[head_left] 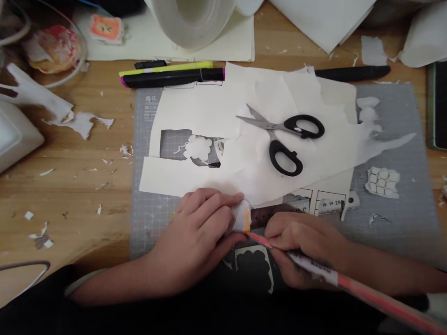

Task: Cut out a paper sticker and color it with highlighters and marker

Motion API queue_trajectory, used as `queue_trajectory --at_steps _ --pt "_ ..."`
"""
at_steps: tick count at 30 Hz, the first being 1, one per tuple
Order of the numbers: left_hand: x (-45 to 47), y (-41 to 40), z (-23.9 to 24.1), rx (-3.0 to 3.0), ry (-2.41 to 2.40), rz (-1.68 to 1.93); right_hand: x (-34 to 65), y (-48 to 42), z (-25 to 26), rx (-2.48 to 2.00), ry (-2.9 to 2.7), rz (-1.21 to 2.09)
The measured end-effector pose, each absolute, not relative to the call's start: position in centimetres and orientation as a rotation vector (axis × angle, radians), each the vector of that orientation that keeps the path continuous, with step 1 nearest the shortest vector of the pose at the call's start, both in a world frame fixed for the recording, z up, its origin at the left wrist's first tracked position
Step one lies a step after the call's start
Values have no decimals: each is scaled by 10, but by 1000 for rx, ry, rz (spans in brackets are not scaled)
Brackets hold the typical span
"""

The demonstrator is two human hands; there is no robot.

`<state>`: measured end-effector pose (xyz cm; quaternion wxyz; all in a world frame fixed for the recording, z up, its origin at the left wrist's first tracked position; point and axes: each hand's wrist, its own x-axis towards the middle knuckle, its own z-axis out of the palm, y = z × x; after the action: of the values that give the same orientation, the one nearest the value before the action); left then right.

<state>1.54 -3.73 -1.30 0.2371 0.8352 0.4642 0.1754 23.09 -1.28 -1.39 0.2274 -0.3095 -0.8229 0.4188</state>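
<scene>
Work surface: the wooden table (111, 186) carries the grey cutting mat (412, 223). Work over the mat so that a slip of colour lands there, not on the wood.

Cover stock: white sheets (195, 111) lie over much of the mat. Their lower edge is near the work; direct strokes away from it, as stray orange would probably show on white.

Hands: 2 hands, apart, at the same workpiece. The left hand (206, 223) is closed on its left part, fingers above, thumb by the lower edge. The right hand (310, 237) grips the orange pen (363, 293) close to its point. This short grip should give good control.

Scissors (274, 126): lying on the sheets with the blades parted, well apart from both hands. Do not reach across them.

Workpiece: the white piece (240, 218) is between the hands, its right part exposed beyond the left fingers. Whether it rests on the mat cannot be told. Brace it before applying pressure.

Colour: an orange strip (247, 216) runs along its right edge. Use light, even strokes; heavy pressure could soak or fray the edge.

Pen tip (248, 232): at the lower right corner, near the left thumb. Angle it away from the skin.
</scene>
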Motion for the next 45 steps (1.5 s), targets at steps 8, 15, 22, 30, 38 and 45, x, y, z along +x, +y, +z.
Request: queue_trajectory --at_steps 8,15,22,30,38,45 --pt "16 -37 -12 2286 1276 471 230 -9 -10 -909 -2299 1141" --pt "16 -37 -13 2279 1268 470 232 -10 -11 -848 -2262 1116" --pt "16 -37 -13 2282 1269 472 231 -11 -11 -884 -2329 1129" --pt "16 -38 -11 2246 1213 464 230 -10 -11 -926 -2268 1153" --pt "18 -38 -11 2235 1205 449 232 -5 -8 -904 -2322 1193" --pt "18 -38 -10 2243 1201 448 233 -6 -7 -900 -2291 1149"
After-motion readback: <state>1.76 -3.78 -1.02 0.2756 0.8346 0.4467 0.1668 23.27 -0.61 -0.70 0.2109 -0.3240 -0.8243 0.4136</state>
